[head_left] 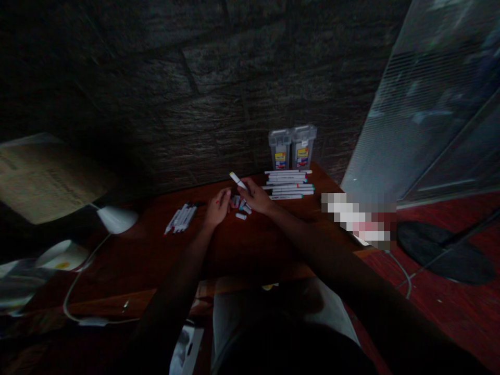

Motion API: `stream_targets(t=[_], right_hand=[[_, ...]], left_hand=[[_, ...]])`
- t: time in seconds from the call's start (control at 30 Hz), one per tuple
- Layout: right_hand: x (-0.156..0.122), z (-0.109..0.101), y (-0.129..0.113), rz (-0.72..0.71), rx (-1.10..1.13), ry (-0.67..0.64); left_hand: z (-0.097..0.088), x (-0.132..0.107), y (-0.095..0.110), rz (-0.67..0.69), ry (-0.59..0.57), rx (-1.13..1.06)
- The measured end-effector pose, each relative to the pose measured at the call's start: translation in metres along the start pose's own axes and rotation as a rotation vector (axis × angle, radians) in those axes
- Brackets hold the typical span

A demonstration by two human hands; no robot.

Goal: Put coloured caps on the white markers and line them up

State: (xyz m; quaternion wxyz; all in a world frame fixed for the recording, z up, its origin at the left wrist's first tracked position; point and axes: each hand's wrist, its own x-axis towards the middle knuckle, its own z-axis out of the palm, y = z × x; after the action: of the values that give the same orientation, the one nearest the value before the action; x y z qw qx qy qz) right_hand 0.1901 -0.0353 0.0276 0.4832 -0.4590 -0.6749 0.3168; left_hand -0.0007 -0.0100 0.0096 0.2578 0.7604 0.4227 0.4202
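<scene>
My right hand (255, 195) is closed around a white marker (236, 179), whose yellow-tipped end points up and to the left. Just left of it, my left hand (219, 208) has its fingers curled together. A small spot of red shows at those fingers, too small to name. On the wooden table (250, 250), a loose white cap (241, 216) lies below the hands, with several more short caps partly hidden under the right hand. To the right, several white markers (289, 178) lie side by side. Another bunch of white markers (181, 217) lies to the left.
Two clear plastic cases (292, 148) stand against the dark stone wall (219, 104). A lamp with a white base (117, 219) and a white cup (64, 255) are at the left, with a cable (74, 286) hanging over the table edge. A blurred-out item sits at the right corner.
</scene>
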Motion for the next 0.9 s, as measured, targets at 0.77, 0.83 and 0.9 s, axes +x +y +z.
stream_targets(t=[0.77,0.83,0.9], right_hand=[[0.003,-0.003,-0.014,0.053,0.545,0.106],[0.003,-0.003,-0.015,0.036,0.535,0.138],[0.004,-0.003,-0.013,0.03,0.527,0.157]], left_hand=[[0.0,-0.001,0.006,-0.052,-0.028,0.008],[0.0,-0.001,0.005,-0.051,-0.037,0.016],[-0.001,-0.001,0.005,-0.055,-0.038,0.018]])
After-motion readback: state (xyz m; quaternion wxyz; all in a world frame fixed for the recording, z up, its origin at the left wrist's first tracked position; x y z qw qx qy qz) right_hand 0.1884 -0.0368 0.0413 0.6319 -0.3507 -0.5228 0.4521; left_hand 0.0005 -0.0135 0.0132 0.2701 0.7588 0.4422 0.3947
